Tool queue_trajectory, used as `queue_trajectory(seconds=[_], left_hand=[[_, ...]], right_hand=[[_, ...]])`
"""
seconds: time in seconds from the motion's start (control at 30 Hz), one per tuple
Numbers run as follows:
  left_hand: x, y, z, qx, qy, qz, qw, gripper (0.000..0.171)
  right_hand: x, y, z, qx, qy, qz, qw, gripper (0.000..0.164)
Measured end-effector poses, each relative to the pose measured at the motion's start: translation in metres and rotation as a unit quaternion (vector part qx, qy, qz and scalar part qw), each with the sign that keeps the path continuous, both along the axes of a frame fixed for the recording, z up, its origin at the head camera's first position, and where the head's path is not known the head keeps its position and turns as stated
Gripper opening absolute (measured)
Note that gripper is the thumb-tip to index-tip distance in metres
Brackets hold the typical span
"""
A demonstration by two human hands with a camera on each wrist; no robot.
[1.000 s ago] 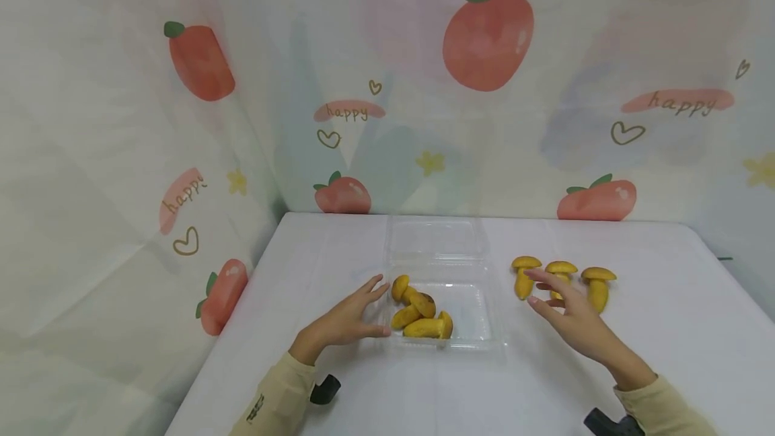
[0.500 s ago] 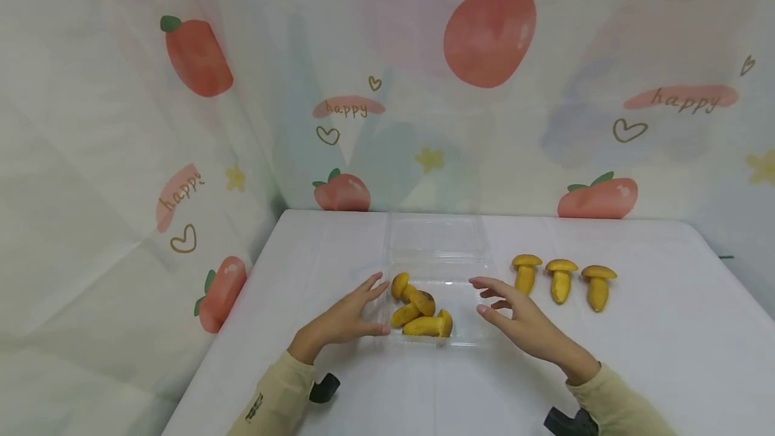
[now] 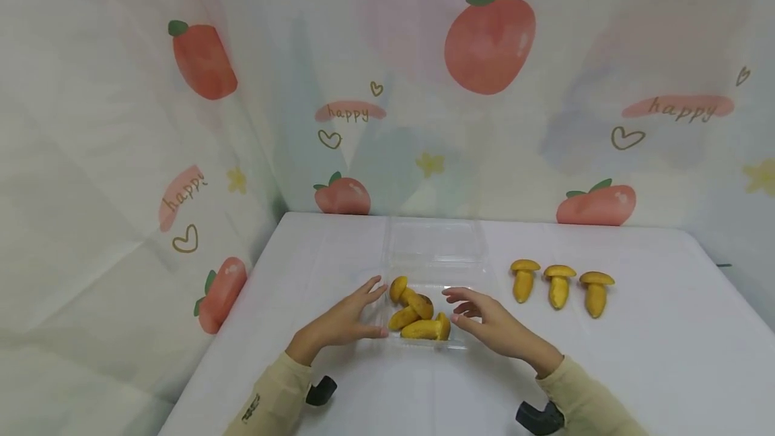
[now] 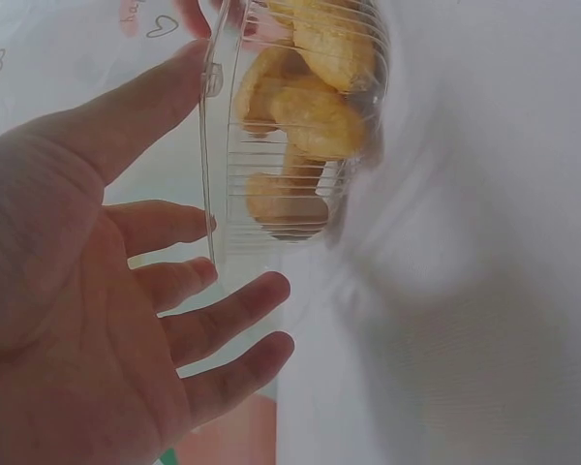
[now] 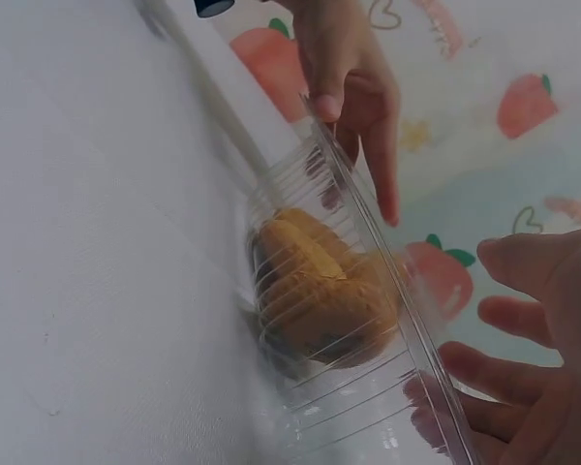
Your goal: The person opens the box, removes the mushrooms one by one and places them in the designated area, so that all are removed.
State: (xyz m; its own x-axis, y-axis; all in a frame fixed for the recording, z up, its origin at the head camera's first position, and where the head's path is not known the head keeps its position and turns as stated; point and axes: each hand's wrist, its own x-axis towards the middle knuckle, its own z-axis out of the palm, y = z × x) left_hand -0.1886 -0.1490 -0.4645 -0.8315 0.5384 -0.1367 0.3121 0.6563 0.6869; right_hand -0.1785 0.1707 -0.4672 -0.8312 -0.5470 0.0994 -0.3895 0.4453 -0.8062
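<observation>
Yellow mushrooms [image 3: 426, 329] lie in the left part of a clear plastic box [image 3: 457, 343], some overlapping others. My left hand [image 3: 340, 321] is at the box's left side, fingers spread; in the left wrist view its thumb and some fingertips [image 4: 201, 223] reach the box rim. My right hand [image 3: 496, 327] hovers over the right part of the box, fingers loosely bent, with nothing visible between them. In the right wrist view its fingers [image 5: 484, 373] are right by the rim, and the mushrooms show through the ribbed wall.
Three more yellow mushrooms [image 3: 558, 286] stand in a row on the white table [image 3: 660, 355], right of the box. The box's clear lid [image 3: 436, 242] is folded back behind it. A fruit-patterned curtain [image 3: 521, 153] hangs behind and to the left.
My right hand has moved left, from in front of the mushroom row to over the box. My left hand stays at the box's left side, and the mushrooms look unmoved.
</observation>
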Motion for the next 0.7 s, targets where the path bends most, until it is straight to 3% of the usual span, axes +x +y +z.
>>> queue_trajectory(seconds=[0.37, 0.53, 0.7], left_hand=[[-0.001, -0.001, -0.01, 0.008, 0.009, -0.007, 0.9999, 0.089], [-0.002, -0.001, -0.008, 0.002, 0.021, -0.002, 0.9998, 0.09], [-0.003, -0.002, -0.005, 0.005, 0.017, -0.003, 0.9998, 0.089]], right_hand=[[0.003, -0.004, -0.012, 0.028, 0.007, -0.02, 0.999, 0.046], [0.001, -0.006, -0.009, 0.043, 0.033, -0.005, 0.999, 0.047], [-0.001, -0.008, -0.009, 0.075, 0.032, 0.003, 0.997, 0.046]])
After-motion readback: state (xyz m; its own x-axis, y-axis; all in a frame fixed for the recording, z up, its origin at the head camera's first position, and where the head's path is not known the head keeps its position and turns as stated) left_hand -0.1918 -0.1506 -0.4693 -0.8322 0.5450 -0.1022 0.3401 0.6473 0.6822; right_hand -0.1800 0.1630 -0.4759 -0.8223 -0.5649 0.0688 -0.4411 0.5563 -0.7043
